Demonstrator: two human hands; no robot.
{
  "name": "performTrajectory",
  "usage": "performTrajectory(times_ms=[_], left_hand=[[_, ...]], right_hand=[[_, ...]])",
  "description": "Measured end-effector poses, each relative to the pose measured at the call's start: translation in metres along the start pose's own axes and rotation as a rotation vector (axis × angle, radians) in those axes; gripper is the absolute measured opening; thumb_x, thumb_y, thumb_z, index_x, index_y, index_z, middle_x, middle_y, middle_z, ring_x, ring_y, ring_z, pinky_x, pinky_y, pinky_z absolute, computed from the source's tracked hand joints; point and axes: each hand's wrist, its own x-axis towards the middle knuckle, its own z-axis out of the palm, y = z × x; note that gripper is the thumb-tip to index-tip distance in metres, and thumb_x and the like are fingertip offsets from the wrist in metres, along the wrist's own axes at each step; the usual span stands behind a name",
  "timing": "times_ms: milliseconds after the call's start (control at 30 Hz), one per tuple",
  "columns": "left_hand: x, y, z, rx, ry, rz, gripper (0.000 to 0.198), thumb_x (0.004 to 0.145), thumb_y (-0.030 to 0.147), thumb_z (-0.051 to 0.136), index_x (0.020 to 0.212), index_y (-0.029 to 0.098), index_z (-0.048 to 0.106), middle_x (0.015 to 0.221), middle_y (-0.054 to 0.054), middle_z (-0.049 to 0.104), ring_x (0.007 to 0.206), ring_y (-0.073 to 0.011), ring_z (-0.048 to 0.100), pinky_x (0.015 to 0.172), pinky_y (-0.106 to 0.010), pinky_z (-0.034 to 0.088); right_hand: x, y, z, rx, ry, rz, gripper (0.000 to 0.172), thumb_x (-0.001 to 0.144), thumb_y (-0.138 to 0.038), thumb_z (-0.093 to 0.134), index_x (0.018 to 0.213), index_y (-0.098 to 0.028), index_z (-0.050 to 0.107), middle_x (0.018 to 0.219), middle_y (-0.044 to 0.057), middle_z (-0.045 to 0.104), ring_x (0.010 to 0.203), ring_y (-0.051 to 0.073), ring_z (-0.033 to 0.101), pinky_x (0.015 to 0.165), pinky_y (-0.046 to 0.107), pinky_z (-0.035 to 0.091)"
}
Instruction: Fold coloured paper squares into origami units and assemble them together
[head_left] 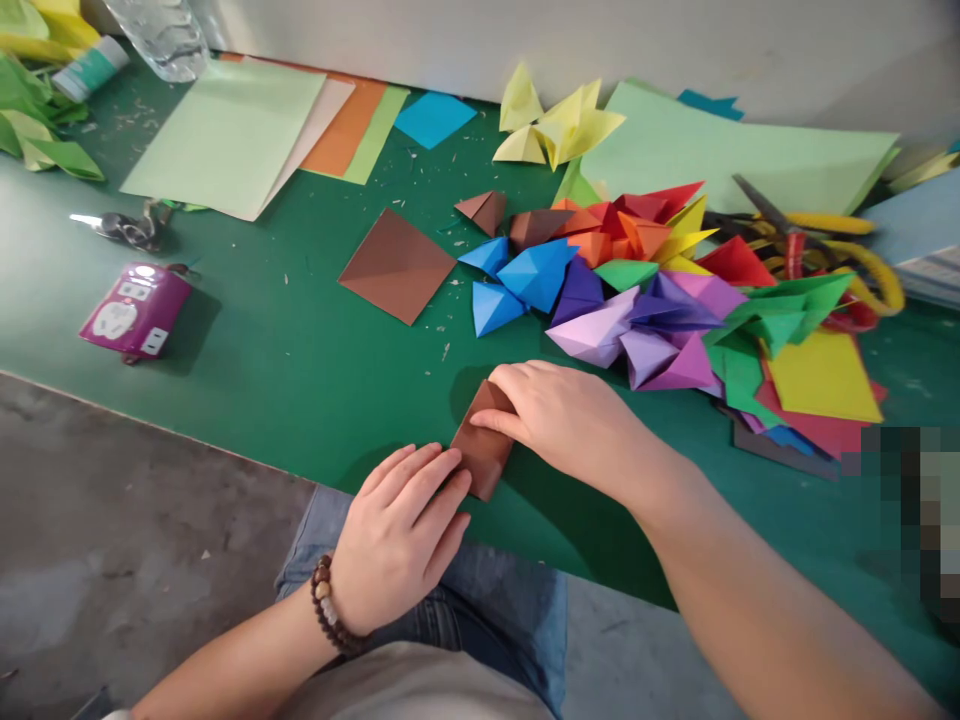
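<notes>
Near the front edge of the green table lies a folded piece of brown paper [486,445]. My right hand [551,415] grips its upper end, thumb on top and the other fingers curled round the far edge. Fingers stretched out flat, my left hand [416,505] rests against the paper's lower left side. A flat brown paper square [397,266] lies farther back on the table. Close to my right hand sit blue folded paper pieces [525,285] and purple and pink ones [637,325].
Red and yellow scissors [795,235] lie at the right behind folded papers. Pale green sheets [225,130] and a blue square [435,118] lie along the wall. A purple packet [135,310], a glue stick [91,68] and a clear bottle [166,35] are at the left.
</notes>
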Motion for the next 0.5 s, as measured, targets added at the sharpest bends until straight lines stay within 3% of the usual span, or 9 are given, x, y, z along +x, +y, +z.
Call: performTrajectory(times_ms=[500], left_hand=[[-0.0038, -0.0063, 0.0013, 0.037, -0.016, 0.035, 0.029, 0.087, 0.022, 0.058, 0.116, 0.023, 0.064, 0.126, -0.007, 0.063, 0.118, -0.0218, 0.056, 0.106, -0.044, 0.044]], right_hand=[[-0.0018, 0.0014, 0.0013, 0.013, 0.001, -0.002, 0.023, 0.090, -0.041, 0.055, 0.079, -0.021, 0.049, 0.078, 0.006, 0.064, 0.077, 0.024, 0.061, 0.057, 0.031, 0.035]])
